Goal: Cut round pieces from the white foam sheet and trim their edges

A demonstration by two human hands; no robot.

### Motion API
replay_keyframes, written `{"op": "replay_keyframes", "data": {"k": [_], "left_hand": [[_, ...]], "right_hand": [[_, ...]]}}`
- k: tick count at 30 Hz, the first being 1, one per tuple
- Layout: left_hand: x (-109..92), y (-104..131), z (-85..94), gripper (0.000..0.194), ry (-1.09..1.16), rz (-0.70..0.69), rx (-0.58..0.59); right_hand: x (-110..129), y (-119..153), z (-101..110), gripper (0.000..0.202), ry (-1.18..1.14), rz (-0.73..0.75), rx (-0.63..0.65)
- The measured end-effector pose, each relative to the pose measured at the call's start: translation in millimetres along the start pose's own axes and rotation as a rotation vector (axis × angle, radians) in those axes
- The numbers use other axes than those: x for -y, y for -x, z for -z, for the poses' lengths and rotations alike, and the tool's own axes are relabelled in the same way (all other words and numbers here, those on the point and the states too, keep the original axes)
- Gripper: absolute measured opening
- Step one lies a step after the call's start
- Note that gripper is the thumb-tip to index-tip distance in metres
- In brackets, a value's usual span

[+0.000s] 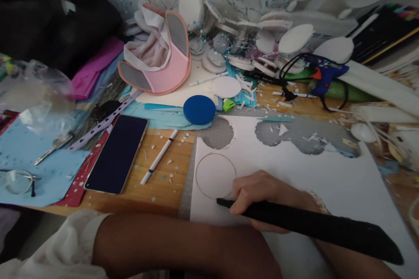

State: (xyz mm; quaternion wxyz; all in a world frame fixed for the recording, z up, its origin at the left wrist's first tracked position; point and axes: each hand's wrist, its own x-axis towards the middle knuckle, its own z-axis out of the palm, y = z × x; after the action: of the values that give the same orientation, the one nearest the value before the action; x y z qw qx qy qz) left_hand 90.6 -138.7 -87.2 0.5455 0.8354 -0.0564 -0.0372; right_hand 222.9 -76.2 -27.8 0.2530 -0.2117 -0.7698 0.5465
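My right hand [262, 191] is closed around a long black tool [314, 222] that tapers to a narrow tip at the left and widens toward the lower right. Its tip touches the white board [281, 165] at the lower edge of a thin brown circle outline [216, 176]. The board's far edge has round, ragged cut-outs, with a grey cutting mat [217, 132] showing through. My left forearm [183, 244] crosses the bottom of the view; the left hand itself does not show. A blue disc [199, 109] lies just beyond the board.
Left of the board are a white pen [159, 156], a phone [117, 154], a key [54, 148] and glasses [18, 181]. Behind stand a pink visor cap [163, 63], several white discs [225, 87] and a blue glue gun [330, 74]. White cables run along the right.
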Motion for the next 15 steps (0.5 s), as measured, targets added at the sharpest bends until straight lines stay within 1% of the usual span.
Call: {"op": "replay_keyframes", "data": {"k": [4,7,9,11,13,15], "left_hand": [[4,-7,-4.9,0.03,-0.007,0.0,0.04],[3,-11,-2.3,0.039,-0.005,-0.023,0.111],[0,-12,4.8,0.047,-0.001,-0.044,0.162],[-6,-12,15.8,0.052,0.0,-0.066,0.246],[-13,-11,28.3,0.052,0.001,-0.073,0.335],[-20,-11,38.5,0.05,0.006,-0.066,0.382]], "right_hand": [[-1,1,3,0.015,-0.033,-0.008,0.022],[-1,3,8,0.015,-0.044,-0.027,0.049],[-1,5,11,0.017,-0.046,-0.045,0.045],[-2,7,15,0.019,-0.048,-0.051,0.031],[-2,9,17,0.018,-0.049,-0.058,0.032],[-1,9,18,0.015,-0.049,-0.081,0.036]]}}
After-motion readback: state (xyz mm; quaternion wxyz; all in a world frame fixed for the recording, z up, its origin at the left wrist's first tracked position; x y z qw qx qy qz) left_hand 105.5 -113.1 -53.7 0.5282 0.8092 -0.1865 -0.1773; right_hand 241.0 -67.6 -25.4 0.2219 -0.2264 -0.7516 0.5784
